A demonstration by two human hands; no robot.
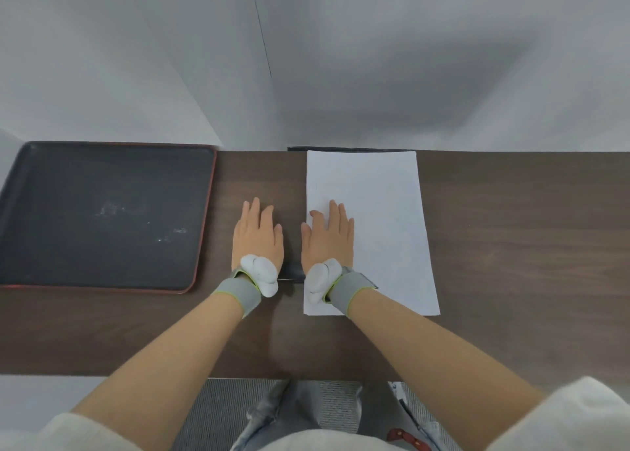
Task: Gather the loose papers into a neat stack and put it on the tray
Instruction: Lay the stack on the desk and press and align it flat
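My left hand [258, 237] lies flat on the dark brown wooden table [511, 232], palm down, fingers stretched forward and holding nothing. My right hand [328, 237] lies the same way just beside it, open and flat, its fingers resting on the left part of the white paper stack [385, 219], with the thumb at the paper's left edge. The stack looks squared up, its far end reaching the back edge of the table and its near end lying under my right wrist. The black tray with a reddish rim [204, 219] sits on the table to the left, apart from my left hand, with only faint pale scuffs on its surface. Each wrist carries a grey band [238, 292] with a white device strapped on top.
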